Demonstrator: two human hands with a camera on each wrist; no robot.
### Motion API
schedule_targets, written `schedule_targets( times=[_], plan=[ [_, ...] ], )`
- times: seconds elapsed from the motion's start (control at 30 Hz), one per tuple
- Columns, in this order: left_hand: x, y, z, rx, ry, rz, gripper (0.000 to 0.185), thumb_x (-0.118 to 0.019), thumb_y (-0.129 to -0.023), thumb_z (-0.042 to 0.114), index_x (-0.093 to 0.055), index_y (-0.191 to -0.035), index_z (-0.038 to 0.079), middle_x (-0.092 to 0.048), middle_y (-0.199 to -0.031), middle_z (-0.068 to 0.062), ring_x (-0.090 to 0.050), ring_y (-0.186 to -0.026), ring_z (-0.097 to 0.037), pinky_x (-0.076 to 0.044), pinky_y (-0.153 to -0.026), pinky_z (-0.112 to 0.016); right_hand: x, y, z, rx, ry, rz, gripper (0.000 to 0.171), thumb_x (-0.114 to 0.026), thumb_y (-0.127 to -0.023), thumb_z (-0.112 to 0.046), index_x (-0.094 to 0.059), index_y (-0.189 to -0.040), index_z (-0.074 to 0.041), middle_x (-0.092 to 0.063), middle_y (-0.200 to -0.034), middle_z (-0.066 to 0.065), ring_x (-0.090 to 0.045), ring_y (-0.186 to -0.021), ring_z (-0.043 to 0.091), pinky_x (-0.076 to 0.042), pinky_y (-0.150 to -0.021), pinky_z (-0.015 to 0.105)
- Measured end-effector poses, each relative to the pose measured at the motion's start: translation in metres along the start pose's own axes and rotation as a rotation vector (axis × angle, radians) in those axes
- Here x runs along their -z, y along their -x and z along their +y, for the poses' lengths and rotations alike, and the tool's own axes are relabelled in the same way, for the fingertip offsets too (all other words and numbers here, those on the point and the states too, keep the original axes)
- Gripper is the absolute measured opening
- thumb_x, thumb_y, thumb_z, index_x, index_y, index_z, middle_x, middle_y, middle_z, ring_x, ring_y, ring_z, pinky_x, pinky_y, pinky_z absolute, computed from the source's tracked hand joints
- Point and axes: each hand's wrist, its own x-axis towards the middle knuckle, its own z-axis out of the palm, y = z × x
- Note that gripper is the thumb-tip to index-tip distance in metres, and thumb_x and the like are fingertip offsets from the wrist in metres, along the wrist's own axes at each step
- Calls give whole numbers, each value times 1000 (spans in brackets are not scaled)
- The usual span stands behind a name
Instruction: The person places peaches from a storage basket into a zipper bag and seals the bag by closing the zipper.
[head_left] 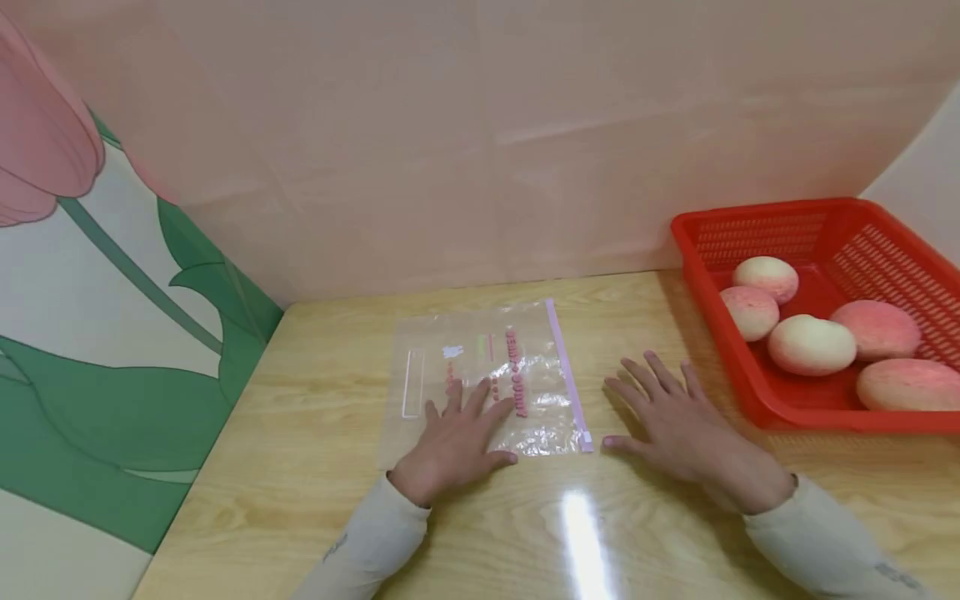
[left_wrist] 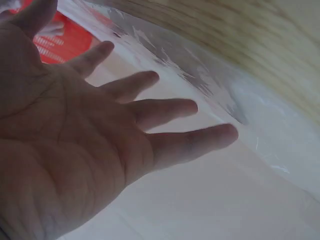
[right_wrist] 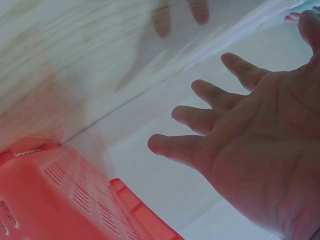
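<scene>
Woodgrain ran pale across the table point(head_left: 315, 517) I watched, glare streaking its near edge, with a pink wall behind and a tulip mural on the left. My left hand point(head_left: 456, 442) lay spread, fingers straight, on the clear zip bag point(head_left: 483, 375) lying flat at the table's middle. My right hand point(head_left: 678, 421) rested spread beside the bag's zip edge. Peaches point(head_left: 812, 343) sat in a red basket point(head_left: 757, 400) at the right.

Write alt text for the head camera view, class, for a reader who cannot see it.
A person's left hand rests flat on a clear zip bag lying on a wooden table, while the right hand lies open beside it. At right, a red basket holds five peaches.
</scene>
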Motion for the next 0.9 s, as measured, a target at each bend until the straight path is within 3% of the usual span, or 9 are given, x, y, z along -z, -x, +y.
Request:
schedule_targets(
  times=[0.33, 0.9],
  plan=[
    [4, 1, -5, -57, -43, -49, 68, -53, -95, 59, -31, -155, 36, -18, -167, -1, -19, -151, -45, -29, -105, -80, 0, 1, -2, 6, 6, 10, 82, -55, -89, -68, -43, -150, -14, -30, -161, 20, -15, -150, 48, -7, -116, 74],
    [9, 2, -15, -73, -14, -91, 67, -61, -93, 53, -36, -152, 36, -23, -166, -1, -20, -151, -46, -32, -101, -81, -1, 2, -3, 8, 16, 22, 74, -61, -90, -59, -48, -146, -13, -38, -157, 19, -20, -149, 48, -9, -115, 74]
  ],
)
